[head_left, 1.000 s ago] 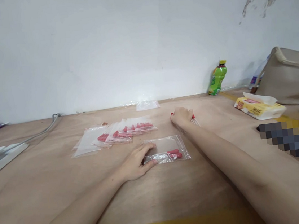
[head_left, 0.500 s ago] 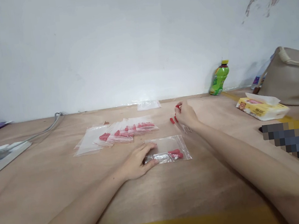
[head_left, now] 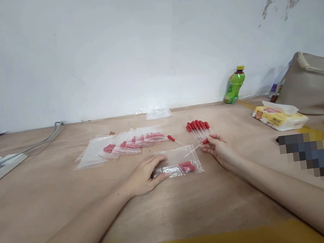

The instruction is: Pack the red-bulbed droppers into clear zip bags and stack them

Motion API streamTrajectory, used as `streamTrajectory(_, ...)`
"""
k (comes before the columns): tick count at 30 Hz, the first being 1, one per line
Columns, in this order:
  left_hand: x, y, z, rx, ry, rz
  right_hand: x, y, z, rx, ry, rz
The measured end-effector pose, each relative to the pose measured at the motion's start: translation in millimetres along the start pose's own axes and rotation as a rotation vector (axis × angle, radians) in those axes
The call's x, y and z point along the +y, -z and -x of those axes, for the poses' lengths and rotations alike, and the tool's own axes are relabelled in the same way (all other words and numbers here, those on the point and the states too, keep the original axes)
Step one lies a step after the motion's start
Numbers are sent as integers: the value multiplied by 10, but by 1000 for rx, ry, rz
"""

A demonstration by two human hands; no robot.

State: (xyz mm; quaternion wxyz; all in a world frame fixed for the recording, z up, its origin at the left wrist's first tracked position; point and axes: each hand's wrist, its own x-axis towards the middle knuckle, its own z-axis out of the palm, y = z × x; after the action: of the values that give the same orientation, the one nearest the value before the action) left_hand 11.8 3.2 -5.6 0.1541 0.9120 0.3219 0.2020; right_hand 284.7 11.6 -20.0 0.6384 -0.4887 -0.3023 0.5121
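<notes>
My left hand (head_left: pixel 148 175) holds the left end of a clear zip bag (head_left: pixel 171 158) between thumb and fingers, flat on the table. Inside that bag lie a few droppers with red bulbs (head_left: pixel 187 166). In my right hand (head_left: pixel 216 146) the fingertips pinch the red bulb of a dropper (head_left: pixel 193 150), its thin pale tube pointing left over the bag's right end. Just behind the right hand several red-bulbed droppers (head_left: pixel 199 126) lie in a fan-shaped row. A single loose dropper (head_left: pixel 171 138) rests behind the bag.
Filled bags (head_left: pixel 135 140) overlap in a row at the back left, beside flat bags (head_left: pixel 92 153). Another bag (head_left: pixel 158 114) lies by the wall. To the right are a tissue pack (head_left: pixel 279 118), a green bottle (head_left: pixel 235 87) and a beige handbag (head_left: pixel 308 87). A power strip (head_left: pixel 7 172) sits left.
My right hand has drawn back from the dropper row toward the bag, with a dropper in its fingers. The row is now uncovered. My left hand stays on the bag.
</notes>
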Motion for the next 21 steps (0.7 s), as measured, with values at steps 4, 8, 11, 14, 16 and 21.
streamTrajectory(4,-6,-7,1,-4,4,-10,-5,63,85,-293,-50,220)
streamTrajectory(8,-3,-6,-3,2,3,-10,-51,148,71,-559,23,541)
streamTrajectory(11,9,5,-6,-5,14,-14,-50,109,71,-617,112,634)
streamTrajectory(14,16,10,-8,-13,14,-19,7,11,95,-545,243,720)
streamTrajectory(16,17,8,-9,-9,6,-19,61,-45,106,-431,297,776)
streamTrajectory(21,16,6,-12,7,-1,-13,85,-63,91,-488,373,856)
